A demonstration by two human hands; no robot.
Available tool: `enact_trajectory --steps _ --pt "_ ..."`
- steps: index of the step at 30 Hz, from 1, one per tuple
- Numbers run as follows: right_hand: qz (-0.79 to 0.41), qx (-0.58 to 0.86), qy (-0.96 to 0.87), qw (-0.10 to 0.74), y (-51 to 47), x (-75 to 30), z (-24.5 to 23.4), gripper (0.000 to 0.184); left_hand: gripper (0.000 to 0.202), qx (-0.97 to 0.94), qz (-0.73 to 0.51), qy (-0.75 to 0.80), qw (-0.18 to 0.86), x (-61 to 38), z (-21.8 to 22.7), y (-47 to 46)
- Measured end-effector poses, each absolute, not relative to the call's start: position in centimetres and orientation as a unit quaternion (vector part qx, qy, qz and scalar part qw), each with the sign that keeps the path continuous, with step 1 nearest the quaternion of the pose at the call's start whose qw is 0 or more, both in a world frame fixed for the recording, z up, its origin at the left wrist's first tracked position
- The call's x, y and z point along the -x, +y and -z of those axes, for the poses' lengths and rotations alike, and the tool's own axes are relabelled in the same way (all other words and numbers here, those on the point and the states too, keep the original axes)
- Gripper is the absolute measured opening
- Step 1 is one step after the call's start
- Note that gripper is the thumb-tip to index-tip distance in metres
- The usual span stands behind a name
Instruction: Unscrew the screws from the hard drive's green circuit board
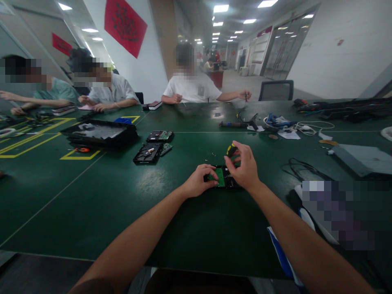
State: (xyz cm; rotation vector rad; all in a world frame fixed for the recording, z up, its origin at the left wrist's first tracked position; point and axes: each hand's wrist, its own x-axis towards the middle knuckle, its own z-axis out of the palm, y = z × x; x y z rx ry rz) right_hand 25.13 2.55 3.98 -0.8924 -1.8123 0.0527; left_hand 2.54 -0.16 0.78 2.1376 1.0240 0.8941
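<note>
A black hard drive (pixel 229 179) with a green circuit board (pixel 219 177) lies on the green table in front of me. My left hand (pixel 200 180) grips its left end, fingertips on the far edge and on the board. In my right hand (pixel 245 165), closed above the drive's right side, is a screwdriver (pixel 231 150) with a yellow and black handle, held upright at a slight tilt. Its tip is hidden behind my fingers. Just beyond the drive, several tiny screws (pixel 213 154) lie loose on the tabletop.
Left of centre sit two opened drives (pixel 148 153) (pixel 159 136) and a black tray (pixel 101 134). An orange-handled tool (pixel 82 150) lies below it. Cables (pixel 277 121), a grey metal case (pixel 364 159) and a blurred-out object are at right. Co-workers sit across the table.
</note>
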Motion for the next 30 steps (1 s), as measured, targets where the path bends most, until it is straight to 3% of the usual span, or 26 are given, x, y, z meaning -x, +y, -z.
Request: enact_trajectory --steps 30 --pt "-0.015 0.398 -0.75 0.528 2.62 -25.11 -3.94 0.07 0.015 -0.81 -0.331 0.377 0.304 -2.47 -0.78 -0.1"
